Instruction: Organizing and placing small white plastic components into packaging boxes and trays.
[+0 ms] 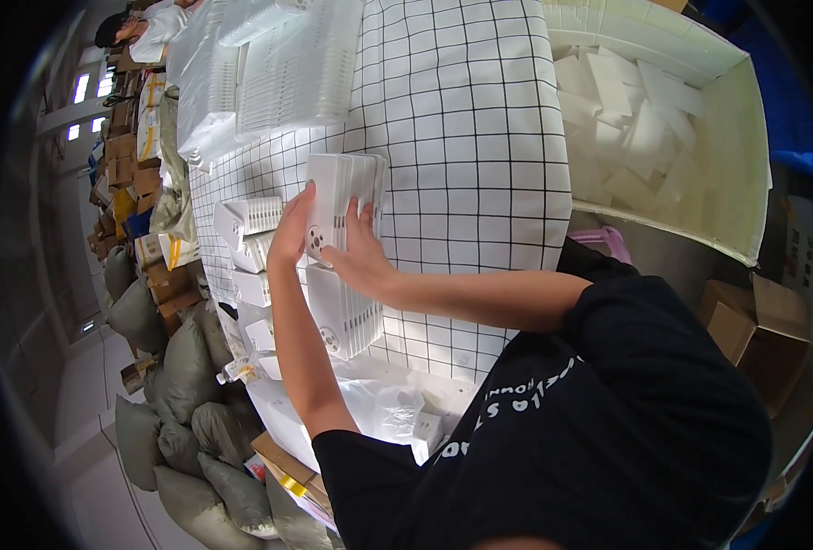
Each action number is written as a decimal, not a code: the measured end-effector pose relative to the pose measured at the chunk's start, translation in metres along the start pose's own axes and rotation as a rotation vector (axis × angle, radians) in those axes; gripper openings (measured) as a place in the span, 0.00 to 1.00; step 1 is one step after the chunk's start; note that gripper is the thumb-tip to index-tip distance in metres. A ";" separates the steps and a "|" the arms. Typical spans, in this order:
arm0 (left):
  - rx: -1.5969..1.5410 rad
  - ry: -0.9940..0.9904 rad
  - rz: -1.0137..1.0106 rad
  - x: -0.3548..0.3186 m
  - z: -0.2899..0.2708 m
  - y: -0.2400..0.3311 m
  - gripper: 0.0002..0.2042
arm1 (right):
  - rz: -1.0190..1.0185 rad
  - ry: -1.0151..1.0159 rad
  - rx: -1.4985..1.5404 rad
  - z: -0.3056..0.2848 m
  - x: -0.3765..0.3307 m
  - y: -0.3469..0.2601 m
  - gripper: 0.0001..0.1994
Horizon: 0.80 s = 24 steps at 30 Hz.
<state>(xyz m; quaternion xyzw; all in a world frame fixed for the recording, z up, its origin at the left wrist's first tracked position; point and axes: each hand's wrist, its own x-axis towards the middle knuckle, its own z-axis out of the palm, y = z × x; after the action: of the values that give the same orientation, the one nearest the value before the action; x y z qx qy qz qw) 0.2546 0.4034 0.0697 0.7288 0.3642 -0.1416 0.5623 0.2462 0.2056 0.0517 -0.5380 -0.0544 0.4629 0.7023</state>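
A short row of white plastic casings (330, 188), flat and rectangular with rounded corners and small dark holes at one end, stands on the checked tablecloth. My left hand (289, 229) is closed against its left side, with the thumb near the front face. From the right, my right hand (365, 255) presses the same row, fingers over the edges and thumb by the holes. Just nearer to me sits another row of like casings (333, 307), partly behind my left forearm. Several smaller stacks of white casings (249, 218) line the table's left side.
Clear plastic bags full of stacked white parts (287, 78) lie at the far end of the table (466, 137). A large pale bin (746, 165) of loose white pieces stands at right. Crumpled plastic film (370, 408) lies near me; grey sacks (186, 367) and cartons fill the left.
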 end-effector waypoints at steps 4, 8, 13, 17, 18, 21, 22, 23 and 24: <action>0.036 0.037 -0.003 -0.001 0.004 0.002 0.34 | -0.068 0.045 -0.027 0.001 0.002 0.003 0.54; 0.052 0.048 0.031 -0.007 0.007 0.011 0.34 | -0.053 0.020 -0.099 0.001 0.001 0.002 0.55; 0.068 0.070 0.030 -0.004 0.013 0.016 0.34 | -0.040 0.042 -0.062 -0.006 -0.001 -0.004 0.55; 0.082 0.062 0.008 0.000 0.013 0.016 0.34 | 0.003 -0.008 -0.048 -0.015 -0.004 -0.007 0.54; 0.082 0.034 0.006 0.001 0.012 0.017 0.35 | 0.002 0.007 -0.055 -0.015 -0.003 -0.006 0.54; 0.080 0.017 0.001 0.001 0.014 0.015 0.35 | -0.002 0.035 -0.067 -0.013 0.002 0.001 0.53; 0.079 0.026 -0.003 -0.001 0.018 0.016 0.35 | -0.047 0.063 -0.042 -0.013 0.003 0.005 0.53; 0.077 0.035 -0.006 -0.002 0.020 0.017 0.34 | -0.092 0.090 -0.016 -0.013 0.005 0.009 0.53; 0.078 0.034 -0.007 -0.002 0.019 0.017 0.34 | -0.137 0.118 0.010 -0.013 0.006 0.012 0.53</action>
<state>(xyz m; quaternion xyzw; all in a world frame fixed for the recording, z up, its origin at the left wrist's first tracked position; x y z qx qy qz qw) 0.2688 0.3829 0.0766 0.7514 0.3704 -0.1450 0.5265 0.2496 0.2007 0.0341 -0.5561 -0.0472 0.3814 0.7369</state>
